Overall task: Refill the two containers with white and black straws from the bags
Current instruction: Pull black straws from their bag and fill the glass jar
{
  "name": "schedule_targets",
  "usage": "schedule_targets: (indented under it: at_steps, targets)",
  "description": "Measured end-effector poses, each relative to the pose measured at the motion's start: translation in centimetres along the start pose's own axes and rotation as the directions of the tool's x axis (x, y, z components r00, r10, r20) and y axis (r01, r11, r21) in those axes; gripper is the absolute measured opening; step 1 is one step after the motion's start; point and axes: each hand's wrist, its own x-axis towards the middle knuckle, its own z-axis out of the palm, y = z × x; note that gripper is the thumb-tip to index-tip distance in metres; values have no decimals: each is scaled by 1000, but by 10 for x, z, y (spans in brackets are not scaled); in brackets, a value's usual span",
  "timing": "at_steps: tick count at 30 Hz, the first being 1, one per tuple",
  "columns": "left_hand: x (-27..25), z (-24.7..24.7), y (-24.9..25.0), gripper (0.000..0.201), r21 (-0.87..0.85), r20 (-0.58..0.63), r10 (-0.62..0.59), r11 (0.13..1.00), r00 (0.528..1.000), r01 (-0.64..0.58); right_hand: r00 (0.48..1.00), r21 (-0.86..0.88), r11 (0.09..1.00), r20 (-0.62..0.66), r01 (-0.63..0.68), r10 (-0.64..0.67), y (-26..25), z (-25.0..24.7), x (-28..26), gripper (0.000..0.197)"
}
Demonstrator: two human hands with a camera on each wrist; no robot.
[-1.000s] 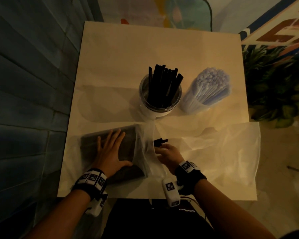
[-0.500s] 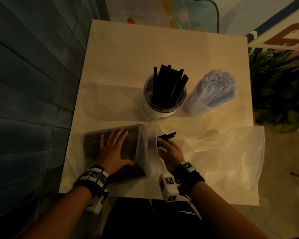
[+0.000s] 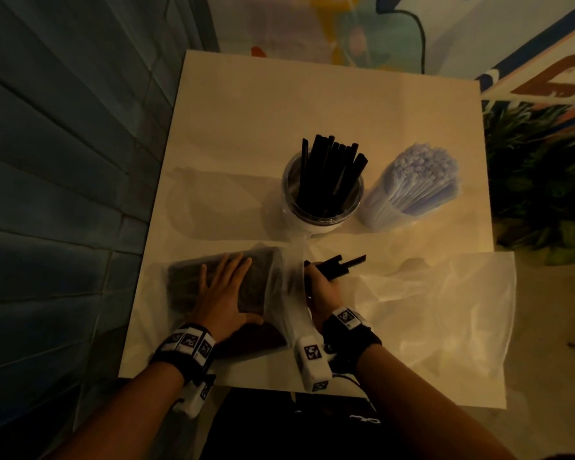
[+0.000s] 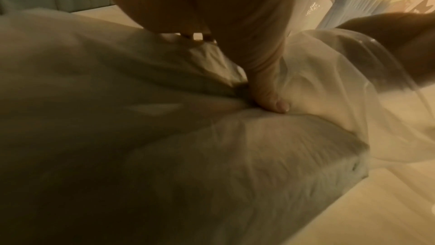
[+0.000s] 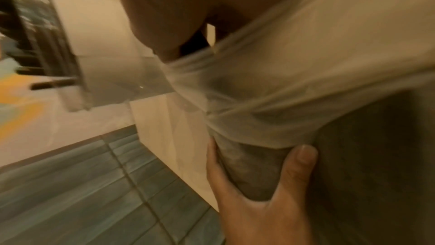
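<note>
A clear container (image 3: 322, 207) of upright black straws stands mid-table, with a packed container of white straws (image 3: 412, 190) to its right. A plastic bag of black straws (image 3: 186, 283) lies at the near left. My left hand (image 3: 224, 293) lies flat on it, fingers straight, and the thumb (image 4: 270, 100) presses into the plastic. At the bag's mouth my right hand (image 3: 322, 287) grips a small bunch of black straws (image 3: 341, 265) that sticks out to the right. In the right wrist view the left hand (image 5: 259, 184) straddles the bag's end (image 5: 249, 171).
A slack, see-through plastic bag (image 3: 439, 310) is spread over the table's near right corner and hangs past the edge. A blue-grey panelled wall (image 3: 63, 194) runs along the left, plants (image 3: 538, 180) stand at the right. The beige table (image 3: 312, 104) shows bare at the far end.
My right hand has drawn the bunch of black straws further out of the bag, toward the right. The left hand has stayed flat on the bag.
</note>
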Motion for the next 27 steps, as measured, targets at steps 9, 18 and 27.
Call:
schedule_targets:
  at_steps: [9,18,27]
  targets:
    - [1,-2,1,126,-10,-2,1,1000,1000,-1,957,23,958,-43,287,-286,-10,-26,-9,12]
    - [6,-4,-1,126,-47,-8,17,999,1000,-17,449,-363,364,185,858,-874,-113,-17,-80,14]
    - [5,-106,68,48,-981,-114,-39,165,993,-106,193,-112,169,253,979,-948,-186,19,-137,10]
